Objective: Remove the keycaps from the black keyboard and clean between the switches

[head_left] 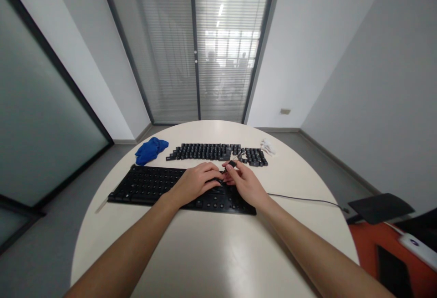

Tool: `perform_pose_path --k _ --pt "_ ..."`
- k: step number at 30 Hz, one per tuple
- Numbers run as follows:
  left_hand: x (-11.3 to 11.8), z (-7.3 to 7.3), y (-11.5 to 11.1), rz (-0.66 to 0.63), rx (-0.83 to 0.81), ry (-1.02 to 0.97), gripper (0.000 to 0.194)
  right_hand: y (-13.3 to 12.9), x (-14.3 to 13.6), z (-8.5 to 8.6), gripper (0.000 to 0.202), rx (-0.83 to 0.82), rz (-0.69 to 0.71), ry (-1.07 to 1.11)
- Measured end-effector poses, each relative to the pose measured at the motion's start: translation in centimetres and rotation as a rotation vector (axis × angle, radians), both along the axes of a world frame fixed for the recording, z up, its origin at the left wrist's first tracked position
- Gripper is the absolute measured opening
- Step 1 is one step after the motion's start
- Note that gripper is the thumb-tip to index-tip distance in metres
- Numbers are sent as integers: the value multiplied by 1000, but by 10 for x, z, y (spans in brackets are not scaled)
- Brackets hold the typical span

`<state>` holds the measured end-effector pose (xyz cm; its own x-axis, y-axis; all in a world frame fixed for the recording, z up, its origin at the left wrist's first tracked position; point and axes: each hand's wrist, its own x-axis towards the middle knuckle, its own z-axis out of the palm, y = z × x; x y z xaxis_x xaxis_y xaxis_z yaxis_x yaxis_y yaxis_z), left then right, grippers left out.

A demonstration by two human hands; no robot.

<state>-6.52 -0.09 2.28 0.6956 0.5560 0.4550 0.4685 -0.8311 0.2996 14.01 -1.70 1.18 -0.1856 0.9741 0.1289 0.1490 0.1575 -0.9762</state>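
Observation:
A black keyboard (150, 184), its keycaps off, lies on the round table under my hands. My right hand (246, 183) is closed over its right part, pinching what looks like a keycap puller (232, 163) with a black grip and thin metal wires pointing away from me. My left hand (200, 180) rests on the keyboard with its fingertips drawn together beside the right fingers. Whatever lies between the left fingertips is too small and dark to make out. Beyond the keyboard, black keycaps (205, 151) are laid out in rows, with another block of keycaps (255, 156) to the right.
A blue cloth (150, 150) is bunched at the back left and a crumpled white item (268, 146) sits at the back right. A thin pale stick (101, 205) lies left of the keyboard. A black cable (303, 198) runs off the right edge, near an orange chair (367, 243).

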Motion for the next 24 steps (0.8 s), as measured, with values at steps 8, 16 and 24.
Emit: perform_pose_path --k 8,16,24 --pt "2 0 0 1 9 -24 16 3 -4 -7 42 -34 27 119" --pt "2 -1 0 43 -24 -83 13 6 4 0 34 150 -83 -64" --pt "0 -4 2 162 -56 -114 18 4 11 8 17 323 -112 -219"
